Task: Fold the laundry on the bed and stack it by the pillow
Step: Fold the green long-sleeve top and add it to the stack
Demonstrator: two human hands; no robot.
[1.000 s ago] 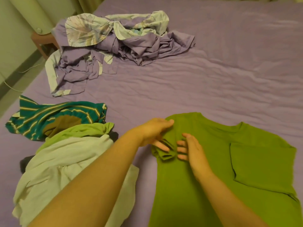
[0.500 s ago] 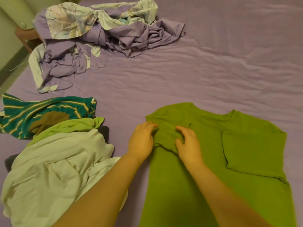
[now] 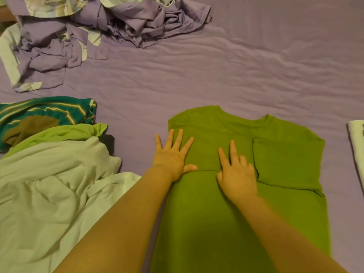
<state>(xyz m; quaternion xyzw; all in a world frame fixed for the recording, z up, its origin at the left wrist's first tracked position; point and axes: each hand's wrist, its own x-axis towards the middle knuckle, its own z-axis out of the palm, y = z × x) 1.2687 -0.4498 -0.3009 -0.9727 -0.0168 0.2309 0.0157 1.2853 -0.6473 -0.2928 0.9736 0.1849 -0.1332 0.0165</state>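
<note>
While both sleeves lie folded inward on the green T-shirt (image 3: 246, 194), spread on the bed (image 3: 236, 75), the left hand (image 3: 171, 154) and right hand (image 3: 236, 172) press flat, gripping nothing; lifting carelessly could let the tucked sleeves spring open.

A crumpled heap of bedding (image 3: 118, 22) lies at the far left of the bed (image 3: 256, 75), cut off by the top edge of the view. It is mostly purple, with a pale leaf-print side turned up at the top left and a pale border strip trailing down its left side. Behind it, at the left edge, shows a brown patch (image 3: 5, 14), too small to identify.
</note>
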